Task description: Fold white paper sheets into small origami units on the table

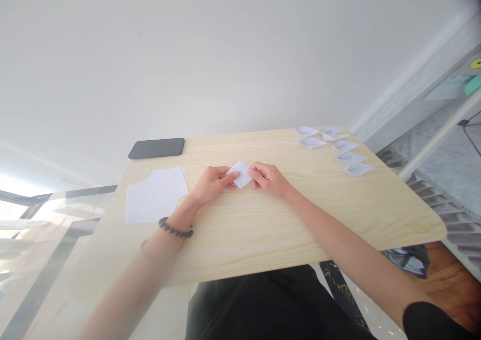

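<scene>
Between both hands, over the middle of the table, is a small white folded paper (242, 174) in a diamond shape with a crease down its centre. My left hand (215, 184) pinches its left side, the thumb lying on top. At the right corner, my right hand (267, 178) grips the paper between thumb and fingers. A dark beaded bracelet (176, 228) circles my left wrist. Loose white paper sheets (152, 197) lie overlapping just left of my left hand. Several folded paper pieces (349, 157) with pointed ends rest at the far right of the table.
The light wood table (240, 245) stands against a white wall (225, 59). A dark grey phone (157, 148) lies at its back left edge. Past the right edge runs a white pole (439, 134). On the floor at lower right sits a dark plastic bag (409, 260).
</scene>
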Tool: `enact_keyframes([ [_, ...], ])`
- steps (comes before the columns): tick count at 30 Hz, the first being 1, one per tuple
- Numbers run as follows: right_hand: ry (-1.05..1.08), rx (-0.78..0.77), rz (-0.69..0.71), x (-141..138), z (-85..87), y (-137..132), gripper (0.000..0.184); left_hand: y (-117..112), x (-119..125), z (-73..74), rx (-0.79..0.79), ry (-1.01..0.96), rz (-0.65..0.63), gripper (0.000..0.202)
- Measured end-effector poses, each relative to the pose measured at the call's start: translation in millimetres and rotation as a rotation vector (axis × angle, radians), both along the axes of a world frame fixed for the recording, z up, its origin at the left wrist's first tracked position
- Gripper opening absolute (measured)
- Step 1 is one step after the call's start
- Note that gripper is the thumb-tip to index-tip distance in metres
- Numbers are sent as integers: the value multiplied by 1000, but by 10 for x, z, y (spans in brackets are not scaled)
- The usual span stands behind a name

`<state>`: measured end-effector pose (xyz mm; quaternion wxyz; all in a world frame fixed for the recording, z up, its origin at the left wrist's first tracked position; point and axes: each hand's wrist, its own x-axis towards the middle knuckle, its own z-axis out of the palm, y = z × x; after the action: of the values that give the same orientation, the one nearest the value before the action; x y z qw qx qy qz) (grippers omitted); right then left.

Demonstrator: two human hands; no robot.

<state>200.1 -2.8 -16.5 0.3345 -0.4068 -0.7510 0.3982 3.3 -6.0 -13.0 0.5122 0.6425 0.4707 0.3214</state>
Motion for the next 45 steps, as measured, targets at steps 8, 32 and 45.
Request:
enact_keyframes([
  [8,-56,17,85,-4,9,-6,30,3,32,-18,23,-22,-52,40],
  [32,-13,-79,55,2,14,10,23,-13,17,12,26,55,-87,36],
  [45,-106,-105,222,78,75,9,36,-40,24,57,26,-6,-101,37],
])
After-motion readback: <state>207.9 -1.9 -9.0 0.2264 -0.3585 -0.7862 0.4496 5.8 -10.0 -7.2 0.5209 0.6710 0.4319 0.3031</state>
